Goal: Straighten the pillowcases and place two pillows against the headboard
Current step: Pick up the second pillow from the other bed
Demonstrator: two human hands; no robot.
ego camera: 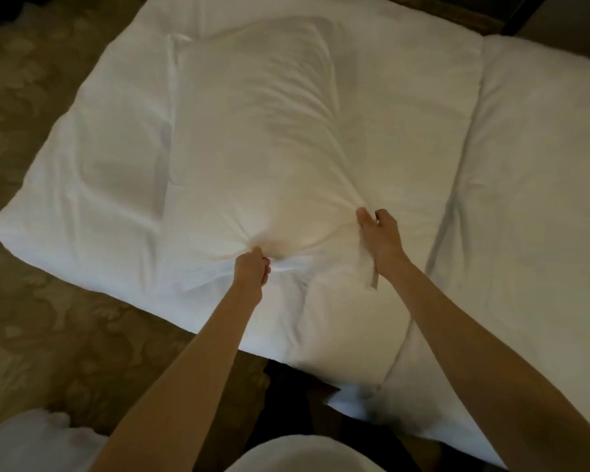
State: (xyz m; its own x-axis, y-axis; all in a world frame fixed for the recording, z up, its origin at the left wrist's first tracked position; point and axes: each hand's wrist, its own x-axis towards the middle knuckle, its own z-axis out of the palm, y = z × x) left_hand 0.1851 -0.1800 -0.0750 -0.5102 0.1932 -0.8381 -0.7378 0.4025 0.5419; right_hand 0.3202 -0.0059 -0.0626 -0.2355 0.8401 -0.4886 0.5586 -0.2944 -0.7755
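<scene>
A white pillow [269, 131] in a white pillowcase lies lengthways on the white bed [99, 158], its far end pointing away from me. My left hand [252, 270] is clenched on a bunch of pillowcase fabric at the pillow's near end. My right hand [380, 236] pinches the pillowcase's open hem a little to the right, and a flap of that hem hangs below it. Creases radiate from both grips. Only this one pillow shows plainly.
A second white bedding section [542, 199] lies to the right, split off by a seam. Patterned beige carpet [31, 335] borders the bed on the left. White fabric [24, 444] sits at the bottom left. A dark wooden edge [457, 11] runs along the top right.
</scene>
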